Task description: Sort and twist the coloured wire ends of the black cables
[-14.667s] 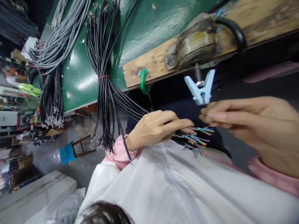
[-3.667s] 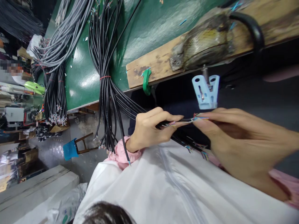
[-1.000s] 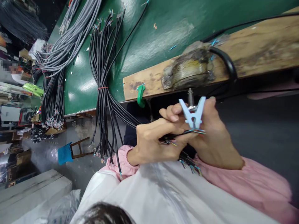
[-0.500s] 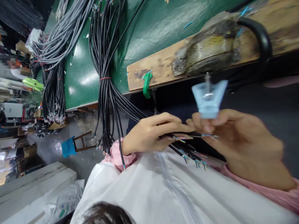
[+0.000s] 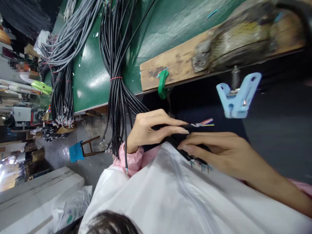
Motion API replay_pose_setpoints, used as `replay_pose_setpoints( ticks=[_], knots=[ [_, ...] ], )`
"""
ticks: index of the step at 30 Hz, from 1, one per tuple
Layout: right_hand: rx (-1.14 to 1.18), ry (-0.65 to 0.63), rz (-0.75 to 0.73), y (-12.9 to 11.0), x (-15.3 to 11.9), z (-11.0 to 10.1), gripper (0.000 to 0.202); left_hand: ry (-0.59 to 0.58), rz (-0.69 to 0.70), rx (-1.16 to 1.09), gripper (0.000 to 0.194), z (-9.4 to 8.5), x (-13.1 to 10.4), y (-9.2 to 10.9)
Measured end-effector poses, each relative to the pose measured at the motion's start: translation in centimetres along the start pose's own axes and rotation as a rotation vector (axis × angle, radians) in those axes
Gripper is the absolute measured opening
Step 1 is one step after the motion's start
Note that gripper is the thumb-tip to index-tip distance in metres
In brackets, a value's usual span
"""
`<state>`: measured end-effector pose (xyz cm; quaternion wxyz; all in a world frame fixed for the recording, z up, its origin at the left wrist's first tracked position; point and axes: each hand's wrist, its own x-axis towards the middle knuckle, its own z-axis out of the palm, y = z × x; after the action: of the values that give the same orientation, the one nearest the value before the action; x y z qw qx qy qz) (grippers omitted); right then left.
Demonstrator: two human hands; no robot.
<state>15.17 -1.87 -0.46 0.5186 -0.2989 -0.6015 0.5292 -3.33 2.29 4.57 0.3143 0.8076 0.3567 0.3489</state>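
Between its thumb and fingers my left hand (image 5: 156, 128) pinches a black cable, whose stripped end with coloured wires (image 5: 204, 123) points right. My right hand (image 5: 219, 152) is closed on black cables (image 5: 186, 156) lower down, beside my white clothing; their short coloured ends hang below its fingers. A light blue clip (image 5: 237, 97) stands above my right hand on a metal post, touched by neither hand. From the bundle of black cables (image 5: 115, 65), tied with a red band, several strands run toward my left hand.
A wooden board (image 5: 175, 70) lies along the green table's (image 5: 90, 78) edge, with a green clamp (image 5: 162, 84) and a taped lump (image 5: 239, 42) on it. Grey cables (image 5: 73, 39) lie at upper left. A blue stool (image 5: 76, 151) stands on the floor.
My right hand has left the blue clip and moved down-left to the lower cables. The clip has turned. My left hand now shows one cable end sticking out past its fingertips.
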Motion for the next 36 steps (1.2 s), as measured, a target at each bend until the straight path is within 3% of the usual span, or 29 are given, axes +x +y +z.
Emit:
replay_pose_setpoints(
  ticks=[4,8,13,18,20,23,28,33,36],
  knots=[
    [-0.038,0.336,0.153,-1.2,-0.4,0.1,0.005,-0.05,-0.078,0.115,0.034,1.3,-0.4,0.6],
    [-0.097,0.456,0.169,-2.1,0.0,0.1,0.005,-0.001,-0.015,0.141,0.035,2.0,-0.2,1.1],
    [-0.221,0.522,0.139,-2.2,0.5,-0.2,0.008,0.022,0.033,0.204,0.036,2.3,-0.1,1.4],
    [-0.516,0.507,-0.23,-1.8,0.8,-1.1,0.016,-0.133,-0.064,0.35,0.035,2.5,-0.4,1.2],
    [-0.569,0.482,-0.297,-1.7,0.7,-1.4,0.021,-0.136,-0.031,0.394,0.033,2.6,-0.4,1.1],
    [-0.553,0.455,-0.28,-1.3,0.6,-1.6,0.019,-0.105,0.028,0.437,0.032,3.0,-0.4,1.0],
    [-0.439,0.582,-0.15,-0.1,0.4,-0.5,0.019,-0.116,0.038,0.514,0.037,3.5,-0.8,0.7],
    [-0.666,0.607,-0.39,0.6,0.0,-0.1,0.022,-0.064,0.119,0.535,0.036,3.7,-1.2,0.0],
    [-0.742,0.614,-0.414,0.7,-0.5,-0.7,0.017,-0.017,0.151,0.524,0.036,3.8,-0.9,0.0]
  ],
)
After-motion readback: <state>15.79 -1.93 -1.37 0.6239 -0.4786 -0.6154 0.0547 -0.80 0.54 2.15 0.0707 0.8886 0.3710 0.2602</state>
